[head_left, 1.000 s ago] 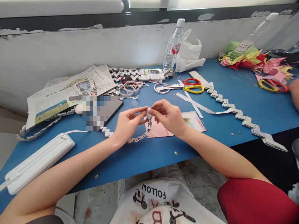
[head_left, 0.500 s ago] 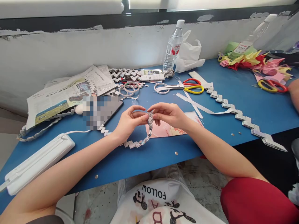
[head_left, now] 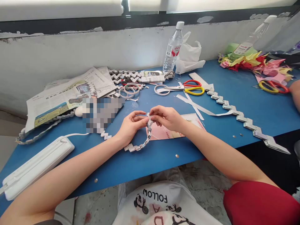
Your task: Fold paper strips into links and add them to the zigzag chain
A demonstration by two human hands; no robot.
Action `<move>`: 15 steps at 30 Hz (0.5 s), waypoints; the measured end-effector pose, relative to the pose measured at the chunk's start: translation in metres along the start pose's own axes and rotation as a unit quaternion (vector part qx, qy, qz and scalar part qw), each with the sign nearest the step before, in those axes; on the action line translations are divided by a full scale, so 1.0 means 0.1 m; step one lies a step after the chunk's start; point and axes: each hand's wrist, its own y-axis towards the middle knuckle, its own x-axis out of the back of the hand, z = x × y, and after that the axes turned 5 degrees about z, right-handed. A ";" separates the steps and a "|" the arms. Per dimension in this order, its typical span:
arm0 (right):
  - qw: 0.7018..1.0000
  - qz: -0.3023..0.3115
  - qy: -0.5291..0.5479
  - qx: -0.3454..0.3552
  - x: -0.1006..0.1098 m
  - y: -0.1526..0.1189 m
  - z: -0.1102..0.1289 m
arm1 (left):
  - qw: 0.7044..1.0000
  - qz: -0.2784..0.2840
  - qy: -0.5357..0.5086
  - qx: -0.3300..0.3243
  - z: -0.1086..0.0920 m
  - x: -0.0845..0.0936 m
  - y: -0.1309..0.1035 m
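A folded paper chain (head_left: 147,140) curves up from the blue table (head_left: 150,165) to my fingers, its lower part passing behind my left wrist. Near the chain's upper end, my left hand (head_left: 133,125) pinches it between thumb and fingers. Curled fingers of my right hand (head_left: 165,117) grip the same end from the right side. Beneath my right hand lies a pink printed sheet (head_left: 161,132). Another zigzag paper chain (head_left: 241,117) stretches across the table on the right. White paper strips (head_left: 199,106) lie between that chain and my right hand.
Scissors (head_left: 193,87) and tape rolls (head_left: 129,90) lie beyond my hands. Newspapers (head_left: 56,97) and a white power strip (head_left: 38,167) are at left. A water bottle (head_left: 173,48) stands near the wall. Colourful folded paper (head_left: 257,62) and more scissors (head_left: 274,87) are at right, beside a person's hand (head_left: 295,93).
My right hand has shifted slightly down, its fingers more curled at the chain's end. The chain's top now shows more between my hands. The view has tilted slightly.
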 end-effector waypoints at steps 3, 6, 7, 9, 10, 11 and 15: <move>0.997 -0.013 -0.065 0.046 -0.01 0.00 -0.02 | 1.000 -0.008 -0.016 0.009 -0.01 0.00 0.01; 0.985 -0.027 -0.131 0.106 0.00 0.00 -0.05 | 1.000 0.012 -0.008 0.024 -0.03 -0.01 0.01; 0.981 -0.031 -0.146 0.122 0.01 0.00 -0.06 | 0.999 0.032 0.005 0.028 -0.03 -0.01 0.00; 0.979 -0.032 -0.150 0.134 0.01 0.01 -0.05 | 0.996 0.074 0.034 0.026 -0.02 -0.01 0.00; 0.983 -0.032 -0.135 0.124 0.01 0.01 -0.04 | 0.995 0.088 0.049 0.023 -0.02 -0.01 -0.01; 0.988 -0.033 -0.107 0.102 0.02 0.02 -0.02 | 0.993 0.094 0.063 0.019 -0.02 -0.01 -0.01; 0.995 -0.035 0.077 -0.058 0.05 0.05 0.04 | 0.988 0.080 0.128 0.012 -0.01 -0.02 -0.03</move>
